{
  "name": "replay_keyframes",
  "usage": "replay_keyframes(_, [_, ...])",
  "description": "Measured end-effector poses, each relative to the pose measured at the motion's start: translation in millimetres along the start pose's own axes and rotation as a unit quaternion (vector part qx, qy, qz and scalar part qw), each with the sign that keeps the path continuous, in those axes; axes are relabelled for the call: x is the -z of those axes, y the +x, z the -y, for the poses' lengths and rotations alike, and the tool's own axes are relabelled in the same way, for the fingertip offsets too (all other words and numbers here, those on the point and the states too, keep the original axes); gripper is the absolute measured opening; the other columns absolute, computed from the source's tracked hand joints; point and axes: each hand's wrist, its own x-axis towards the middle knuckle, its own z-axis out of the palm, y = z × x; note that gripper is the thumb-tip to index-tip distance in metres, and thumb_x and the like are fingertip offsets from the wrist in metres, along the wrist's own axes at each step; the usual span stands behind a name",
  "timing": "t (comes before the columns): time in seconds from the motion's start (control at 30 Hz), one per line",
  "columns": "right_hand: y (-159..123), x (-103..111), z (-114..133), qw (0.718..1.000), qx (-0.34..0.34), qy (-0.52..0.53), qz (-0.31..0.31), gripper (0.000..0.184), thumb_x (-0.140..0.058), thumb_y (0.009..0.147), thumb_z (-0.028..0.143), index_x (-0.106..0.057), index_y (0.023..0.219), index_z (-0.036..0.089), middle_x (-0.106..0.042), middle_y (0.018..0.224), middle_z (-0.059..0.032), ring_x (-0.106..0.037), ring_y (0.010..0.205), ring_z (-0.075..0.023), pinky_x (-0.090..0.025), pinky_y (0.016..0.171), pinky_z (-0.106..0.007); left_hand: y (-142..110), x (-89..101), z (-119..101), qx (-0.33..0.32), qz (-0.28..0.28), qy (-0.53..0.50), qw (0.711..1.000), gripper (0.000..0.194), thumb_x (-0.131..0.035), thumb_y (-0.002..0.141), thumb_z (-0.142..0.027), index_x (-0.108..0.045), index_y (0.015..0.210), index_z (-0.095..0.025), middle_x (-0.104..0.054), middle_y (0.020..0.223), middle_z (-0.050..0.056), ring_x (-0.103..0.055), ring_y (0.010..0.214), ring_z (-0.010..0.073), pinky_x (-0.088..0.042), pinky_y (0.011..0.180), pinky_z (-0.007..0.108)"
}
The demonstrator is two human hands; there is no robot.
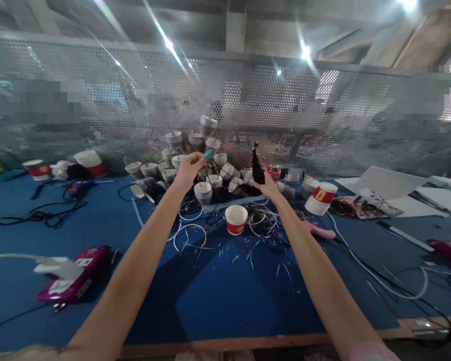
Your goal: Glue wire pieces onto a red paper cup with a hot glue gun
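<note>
The left hand (190, 169) pinched a teal piece (208, 154); the right hand (267, 187) gripped a dark bundle (257, 169). Between and nearer than both stood a red-banded cup (236, 220); wired cups (203, 193) crowded around the left.

A single camera on the person's head looks forward and down across the blue surface (225, 296) from its near edge, past the left fingers (197, 158) and right fingers (262, 186) to the far perforated screen (248, 115), wide enough to include the ceiling (195, 25).
</note>
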Motion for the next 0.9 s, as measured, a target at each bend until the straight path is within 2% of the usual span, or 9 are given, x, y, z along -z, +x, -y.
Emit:
replay_keyframes(0.2, [-1.9,5.2,-12.8,0.999,-0.027,-0.027,-0.011,0.05,-0.063,0.06,0.022,-0.049,0.107,0.018,-0.061,0.104,-0.0092,-0.055,0.101,-0.0272,-0.038,0.091,-0.048,-0.1,22.0,-42.4,-0.066,-0.041,-0.225,0.971,0.011,-0.05,0.083,-0.02,-0.048,0.072,-0.019,-0.059,0.08,-0.004,-0.061,0.078,0.0106,-0.049,0.071,0.027])
replay_keyframes(0.33, [-2.6,4.8,-17.4,0.999,-0.038,-0.022,-0.02,0.05,-0.063,0.06,0.024,-0.048,0.107,0.018,-0.061,0.101,-0.0095,-0.057,0.097,-0.0276,-0.039,0.09,-0.049,-2.9,36.8,-61.3,-0.067,-0.061,-0.245,0.965,0.018,-0.037,0.089,-0.023,-0.047,0.075,-0.02,-0.055,0.067,-0.005,-0.055,0.054,0.0066,-0.049,0.058,0.022])
replay_keyframes(0.43, [-1.1,4.2,-12.7,0.999,-0.023,-0.006,-0.029,0.051,-0.063,0.061,0.027,-0.048,0.109,0.019,-0.061,0.102,-0.0084,-0.056,0.098,-0.0258,-0.038,0.092,-0.047,-6.0,37.3,-62.0,-0.027,-0.012,-0.116,0.993,0.022,-0.041,0.086,-0.025,-0.046,0.065,-0.019,-0.045,0.048,-0.006,-0.042,0.035,0.006,-0.038,0.04,0.018])
replay_keyframes(0.5, [0.8,4.8,-4.1,0.999,-0.01,0.006,-0.037,0.053,-0.062,0.063,0.029,-0.046,0.112,0.019,-0.059,0.105,-0.0078,-0.055,0.1,-0.0239,-0.038,0.094,-0.045,-9.4,30.7,-56.7,0.034,0.073,0.041,0.996,0.021,-0.047,0.081,-0.025,-0.045,0.061,-0.018,-0.047,0.045,-0.005,-0.043,0.032,0.0074,-0.034,0.035,0.019])
replay_keyframes(0.53, [1.8,5.6,1.8,0.999,-0.002,0.016,-0.041,0.054,-0.062,0.064,0.03,-0.044,0.114,0.018,-0.058,0.107,-0.0079,-0.054,0.102,-0.0229,-0.038,0.095,-0.044,-11.6,25.8,-52.7,0.078,0.128,0.122,0.981,0.018,-0.05,0.078,-0.024,-0.045,0.062,-0.018,-0.05,0.045,-0.004,-0.045,0.032,0.0084,-0.034,0.035,0.019])
replay_keyframes(0.6, [3.3,7.8,15.6,0.997,0.023,0.044,-0.051,0.055,-0.061,0.067,0.033,-0.042,0.117,0.018,-0.056,0.111,-0.0079,-0.052,0.104,-0.0211,-0.038,0.095,-0.041,-16.3,14.8,-43.7,0.159,0.246,0.261,0.92,0.01,-0.054,0.073,-0.024,-0.047,0.068,-0.019,-0.056,0.047,-0.003,-0.052,0.036,0.0115,-0.038,0.039,0.021])
replay_keyframes(0.7, [4.0,11.5,36.2,0.985,0.096,0.123,-0.076,0.054,-0.061,0.07,0.037,-0.041,0.117,0.02,-0.054,0.111,-0.0071,-0.051,0.106,-0.0197,-0.038,0.096,-0.039,-22.4,1.4,-30.9,0.209,0.341,0.375,0.836,0.015,-0.055,0.069,-0.025,-0.05,0.082,-0.018,-0.063,0.057,-0.002,-0.056,0.042,0.0134,-0.043,0.046,0.024])
replay_keyframes(0.8, [4.0,13.1,50.5,0.97,0.135,0.153,-0.131,0.052,-0.06,0.072,0.04,-0.039,0.117,0.022,-0.054,0.109,-0.0053,-0.051,0.104,-0.0183,-0.038,0.097,-0.038,-24.3,-4.1,-21.6,0.168,0.371,0.459,0.79,0.029,-0.053,0.07,-0.029,-0.053,0.096,-0.017,-0.067,0.067,0.002,-0.062,0.056,0.0172,-0.045,0.054,0.026])
replay_keyframes(0.9, [4.2,10.9,59.8,0.955,0.135,0.176,-0.196,0.057,-0.057,0.076,0.041,-0.03,0.124,0.027,-0.051,0.112,-0.0052,-0.052,0.104,-0.0175,-0.04,0.095,-0.038,-22.6,-7.0,-9.6,0.071,0.359,0.501,0.784,0.03,-0.054,0.068,-0.028,-0.057,0.095,-0.015,-0.068,0.079,0.006,-0.063,0.074,0.0205,-0.044,0.065,0.028])
